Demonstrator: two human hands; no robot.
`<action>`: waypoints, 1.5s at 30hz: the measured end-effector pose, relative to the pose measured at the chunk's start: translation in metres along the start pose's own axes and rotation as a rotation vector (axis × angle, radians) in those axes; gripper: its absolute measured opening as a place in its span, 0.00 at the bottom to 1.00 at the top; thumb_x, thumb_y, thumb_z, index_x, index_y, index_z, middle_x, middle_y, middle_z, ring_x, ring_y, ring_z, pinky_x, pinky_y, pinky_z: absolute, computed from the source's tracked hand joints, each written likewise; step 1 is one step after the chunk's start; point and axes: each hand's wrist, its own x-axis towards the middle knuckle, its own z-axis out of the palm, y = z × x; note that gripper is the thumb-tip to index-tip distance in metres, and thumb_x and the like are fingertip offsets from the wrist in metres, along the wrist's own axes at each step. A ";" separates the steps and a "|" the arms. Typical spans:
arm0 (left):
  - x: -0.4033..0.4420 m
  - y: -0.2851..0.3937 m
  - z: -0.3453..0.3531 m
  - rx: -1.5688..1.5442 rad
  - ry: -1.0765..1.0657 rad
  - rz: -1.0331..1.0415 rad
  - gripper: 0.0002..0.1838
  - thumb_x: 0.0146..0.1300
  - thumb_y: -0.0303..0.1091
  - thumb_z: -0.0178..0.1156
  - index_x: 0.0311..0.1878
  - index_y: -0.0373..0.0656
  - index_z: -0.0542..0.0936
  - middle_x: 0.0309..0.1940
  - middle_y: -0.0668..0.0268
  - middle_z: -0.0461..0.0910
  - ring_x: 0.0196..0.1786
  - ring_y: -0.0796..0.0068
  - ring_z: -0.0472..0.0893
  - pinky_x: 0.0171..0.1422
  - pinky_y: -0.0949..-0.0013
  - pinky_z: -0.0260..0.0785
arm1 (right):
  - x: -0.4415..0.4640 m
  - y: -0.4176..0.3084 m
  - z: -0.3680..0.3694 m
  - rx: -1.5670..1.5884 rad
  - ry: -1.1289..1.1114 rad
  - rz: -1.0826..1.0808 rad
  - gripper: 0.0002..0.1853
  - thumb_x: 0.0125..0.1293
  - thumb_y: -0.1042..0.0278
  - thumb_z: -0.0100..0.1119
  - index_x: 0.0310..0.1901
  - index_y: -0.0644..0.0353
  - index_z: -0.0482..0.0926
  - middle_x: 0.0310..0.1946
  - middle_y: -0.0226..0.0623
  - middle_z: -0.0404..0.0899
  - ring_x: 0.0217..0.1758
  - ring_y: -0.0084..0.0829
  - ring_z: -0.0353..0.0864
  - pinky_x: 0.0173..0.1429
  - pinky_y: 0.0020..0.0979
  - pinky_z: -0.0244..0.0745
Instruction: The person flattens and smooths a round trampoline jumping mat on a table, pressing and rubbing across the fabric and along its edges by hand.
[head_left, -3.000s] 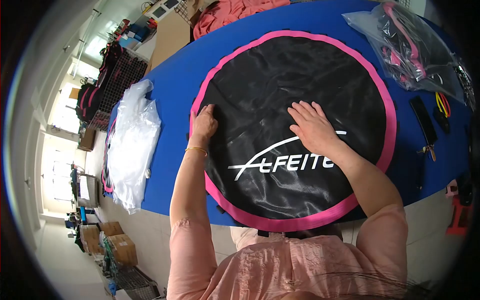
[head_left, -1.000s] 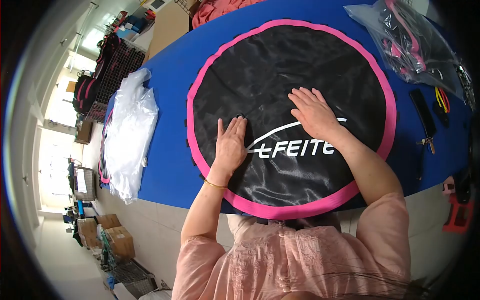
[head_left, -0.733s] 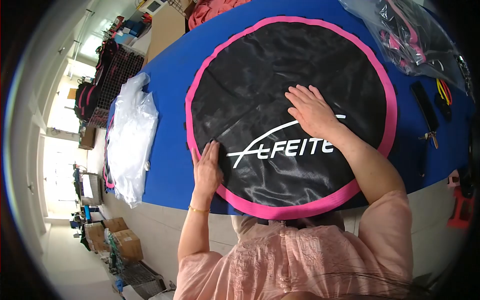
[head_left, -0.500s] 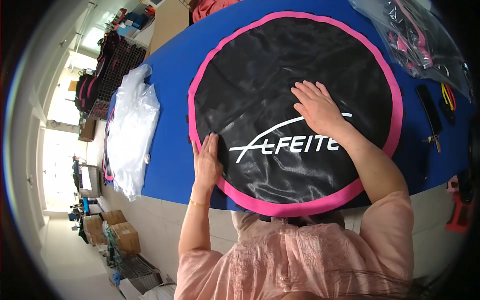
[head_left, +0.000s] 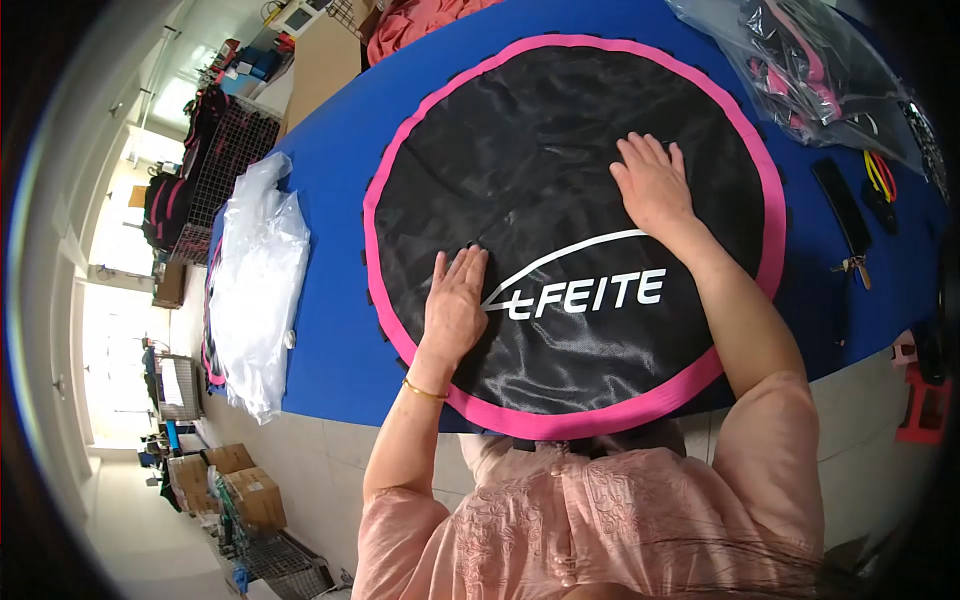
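A large round black fabric mat (head_left: 520, 150) with a pink border and small black tabs around its edge lies on the blue table (head_left: 330, 230). White lettering reading "FEITE" and a curved white line are printed on its near half. My left hand (head_left: 458, 315) rests flat on the mat's left side, covering the left end of the white line, fingers stretched out. On the right, my right hand (head_left: 655, 190) is spread flat on the black fabric above the lettering, covering the right end of the curved line. Neither hand holds anything.
Clear plastic sheeting (head_left: 260, 290) lies at the table's left end. A clear bag (head_left: 800, 80) with pink and black pieces sits at the far right, near a black strap (head_left: 842, 205) and red-yellow cords (head_left: 880, 178). Cardboard boxes (head_left: 250, 495) stand on the floor, left; a red stool (head_left: 920, 405), right.
My left hand has slid from the pink border inward onto the black fabric. The right hand has moved slightly right and away from me. The view has shifted a little.
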 end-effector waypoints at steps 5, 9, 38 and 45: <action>0.058 0.022 0.019 -0.019 0.088 0.121 0.35 0.56 0.20 0.58 0.71 0.32 0.74 0.72 0.49 0.77 0.77 0.52 0.74 0.87 0.46 0.55 | -0.002 -0.005 -0.009 -0.067 -0.053 0.018 0.27 0.84 0.51 0.47 0.76 0.58 0.72 0.80 0.47 0.67 0.85 0.46 0.60 0.87 0.57 0.46; 0.094 0.059 0.021 -0.087 0.124 0.248 0.33 0.56 0.22 0.59 0.69 0.32 0.76 0.69 0.50 0.80 0.75 0.54 0.76 0.86 0.48 0.57 | -0.002 -0.005 -0.009 -0.058 -0.058 0.029 0.27 0.84 0.51 0.46 0.76 0.57 0.72 0.80 0.46 0.67 0.86 0.45 0.59 0.88 0.56 0.45; 0.111 0.111 0.027 -0.155 0.101 0.339 0.31 0.57 0.21 0.59 0.68 0.33 0.77 0.69 0.48 0.79 0.75 0.54 0.76 0.87 0.50 0.57 | 0.000 0.000 -0.005 0.071 -0.004 0.039 0.26 0.85 0.53 0.44 0.72 0.61 0.75 0.77 0.48 0.70 0.84 0.48 0.62 0.87 0.57 0.47; 0.076 0.020 0.011 -0.127 0.135 0.077 0.33 0.55 0.16 0.56 0.68 0.33 0.76 0.67 0.48 0.80 0.73 0.52 0.77 0.84 0.47 0.61 | 0.000 -0.003 -0.012 0.073 -0.024 0.037 0.26 0.85 0.53 0.45 0.72 0.62 0.75 0.77 0.48 0.70 0.84 0.47 0.61 0.87 0.56 0.46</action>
